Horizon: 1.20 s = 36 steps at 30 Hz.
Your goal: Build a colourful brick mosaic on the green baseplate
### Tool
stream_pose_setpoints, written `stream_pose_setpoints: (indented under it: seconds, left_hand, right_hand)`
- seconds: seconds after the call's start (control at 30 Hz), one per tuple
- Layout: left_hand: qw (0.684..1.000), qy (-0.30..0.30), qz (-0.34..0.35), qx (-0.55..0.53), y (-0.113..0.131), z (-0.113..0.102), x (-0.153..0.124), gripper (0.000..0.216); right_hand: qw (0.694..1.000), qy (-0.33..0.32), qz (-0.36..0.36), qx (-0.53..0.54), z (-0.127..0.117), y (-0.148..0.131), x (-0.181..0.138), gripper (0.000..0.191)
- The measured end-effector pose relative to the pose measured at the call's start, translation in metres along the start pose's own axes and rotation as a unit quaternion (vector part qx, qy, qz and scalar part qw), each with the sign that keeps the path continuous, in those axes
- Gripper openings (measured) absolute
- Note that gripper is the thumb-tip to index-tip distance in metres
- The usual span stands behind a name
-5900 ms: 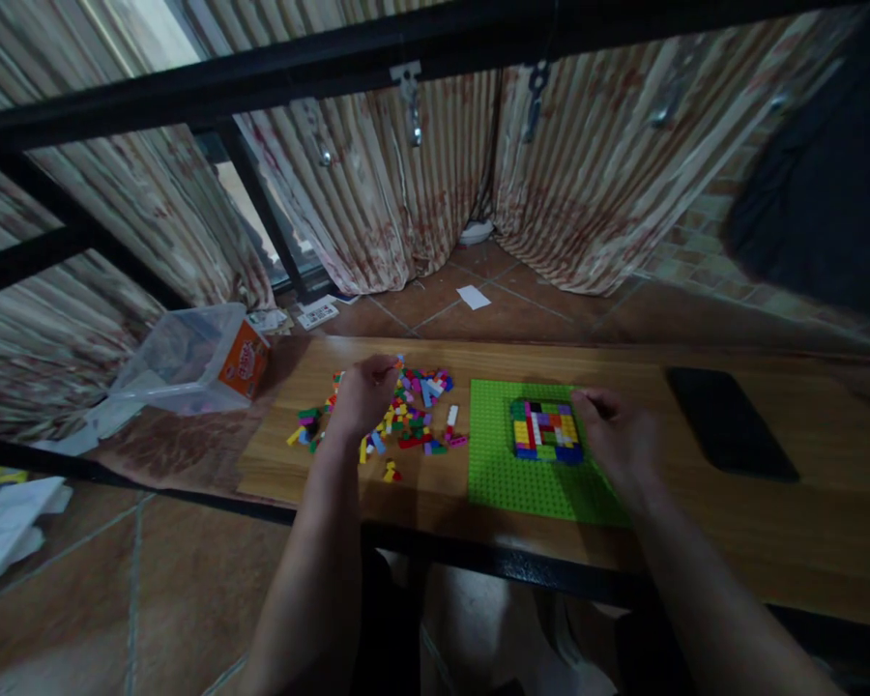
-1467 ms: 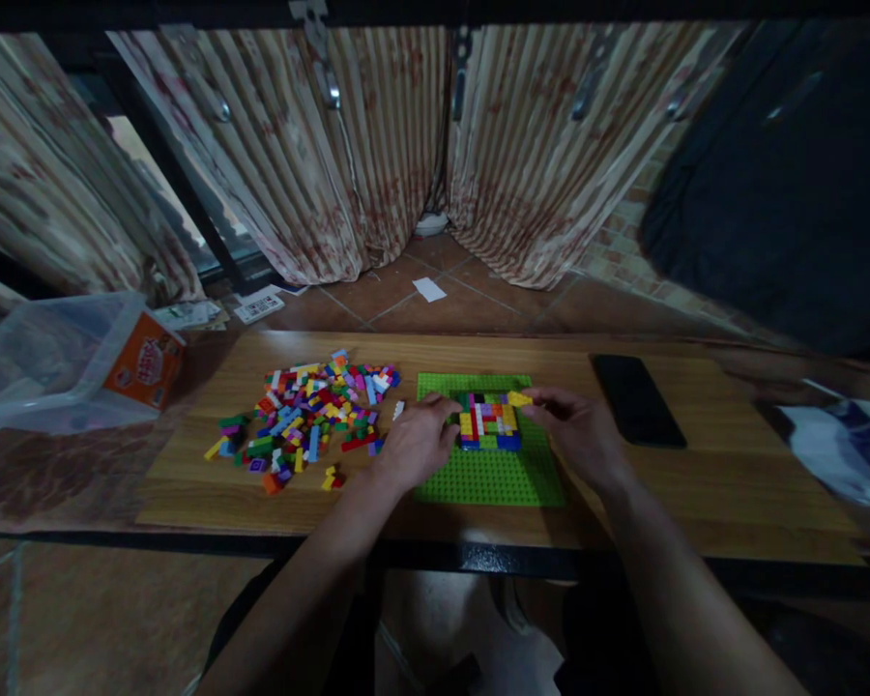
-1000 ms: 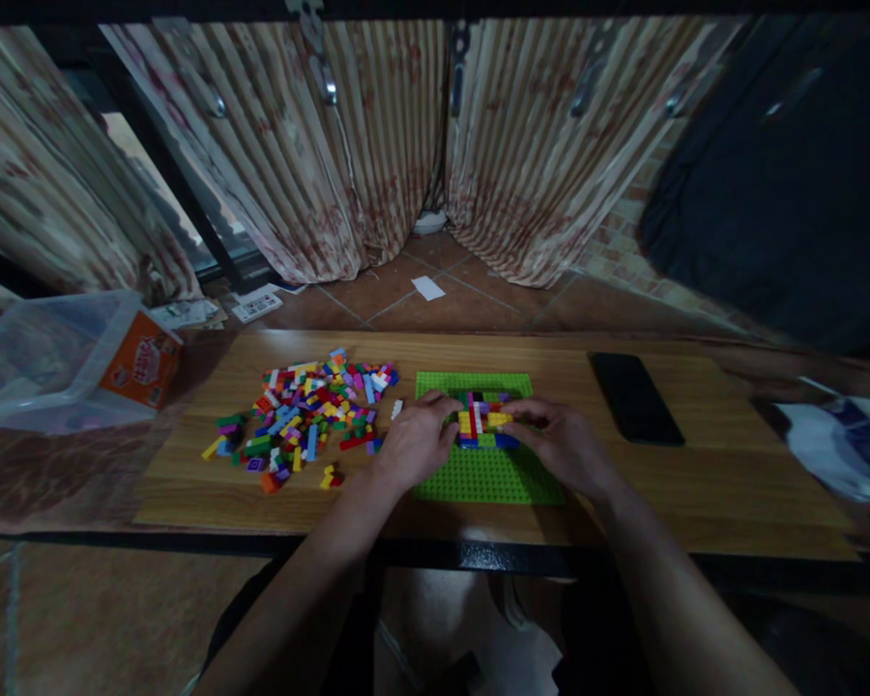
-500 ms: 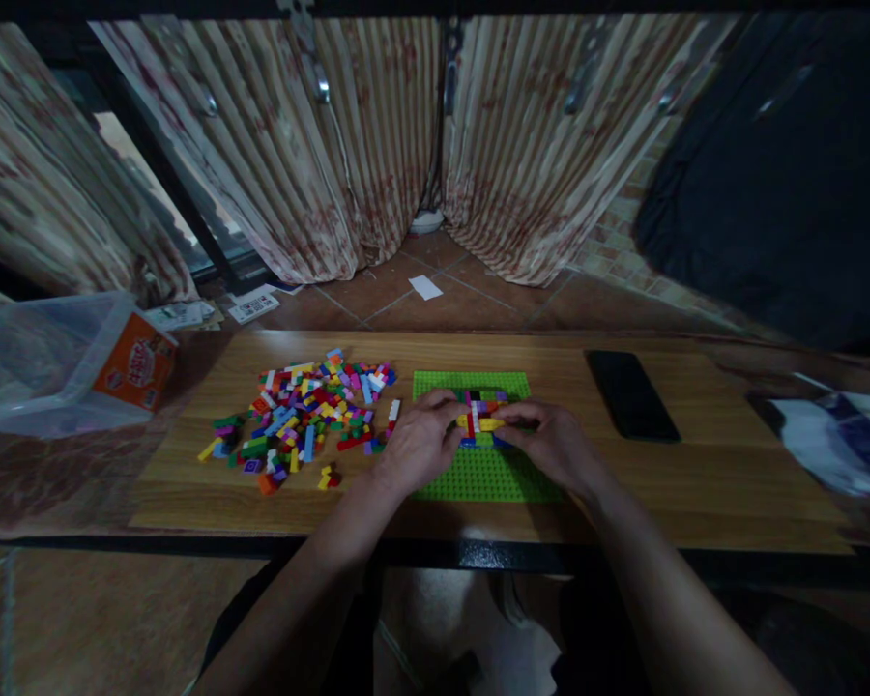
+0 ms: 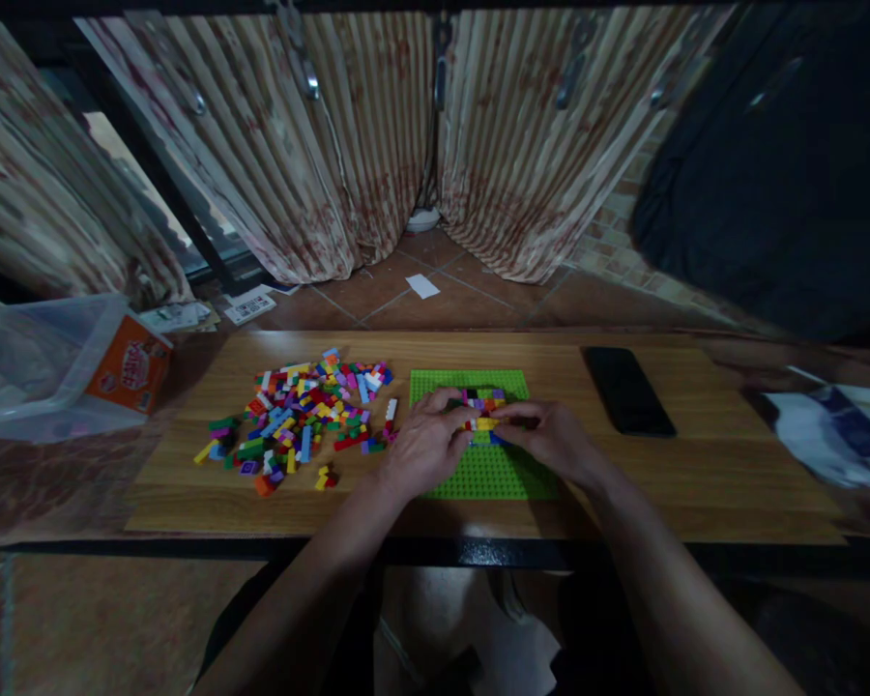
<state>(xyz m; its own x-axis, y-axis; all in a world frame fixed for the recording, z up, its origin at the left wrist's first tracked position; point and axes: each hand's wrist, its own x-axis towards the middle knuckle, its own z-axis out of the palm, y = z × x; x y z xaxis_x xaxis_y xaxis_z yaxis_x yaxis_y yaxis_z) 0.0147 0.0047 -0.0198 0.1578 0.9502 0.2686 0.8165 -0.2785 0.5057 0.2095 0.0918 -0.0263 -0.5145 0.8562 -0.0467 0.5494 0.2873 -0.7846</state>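
Observation:
A green studded baseplate (image 5: 500,474) lies on the wooden table, with a cluster of coloured toy bricks (image 5: 489,396) built up on its far half. My left hand (image 5: 431,435) reaches over the left side of the build, its closed fingers pressing on the bricks and hiding part of them. From the right, my right hand (image 5: 547,437) pinches the end of a yellow toy brick (image 5: 485,424) at the near side of the build. Blue bricks show just below the yellow one. What lies under my left fingertips is hidden.
Loose toy bricks (image 5: 304,411) are heaped on the table's left part. A black phone (image 5: 627,391) lies at the right. Left of the table stands a clear plastic tub (image 5: 36,358) with an orange label. A white plastic bag (image 5: 816,435) sits beyond the right end.
My left hand has shifted slightly right and over the build, covering red and white bricks that showed before. My right hand stays at the yellow brick. The whole view has shifted a little.

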Motion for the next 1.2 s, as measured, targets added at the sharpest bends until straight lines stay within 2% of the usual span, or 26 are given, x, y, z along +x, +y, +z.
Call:
stream_pose_setpoints:
  seconds: [0.17,0.43,0.63,0.83,1.0,1.07,1.2]
  left_hand:
    - [0.998,-0.011,0.009,0.055,0.004,0.000,-0.003,0.032]
    - [0.981,-0.054,0.001,0.184,0.023,-0.004,-0.005,0.035]
    - [0.960,-0.055,-0.027,0.273,0.043,0.008,-0.007,0.033]
    - [0.953,-0.041,0.003,0.300,0.047,0.023,-0.009,0.032]
    - [0.960,-0.024,-0.023,0.278,0.043,0.024,-0.012,0.034]
    - [0.966,-0.017,-0.029,0.257,0.041,0.023,-0.013,0.034]
    - [0.978,-0.002,-0.034,0.204,0.038,0.019,-0.014,0.038]
  right_hand:
    - [1.000,0.013,-0.007,0.015,0.001,0.000,0.000,0.017]
    - [0.998,0.046,0.027,0.045,0.005,-0.011,0.002,0.013]
    - [0.996,0.052,0.053,0.043,0.007,-0.009,0.004,0.011]
    - [0.995,0.069,0.049,0.056,0.013,-0.010,0.002,0.009]
    - [0.990,0.073,0.038,0.117,0.009,-0.009,0.001,0.014]
    - [0.978,0.099,0.049,0.176,0.003,-0.007,0.003,0.021]
    - [0.930,0.219,0.095,0.280,-0.010,-0.006,0.009,0.031]
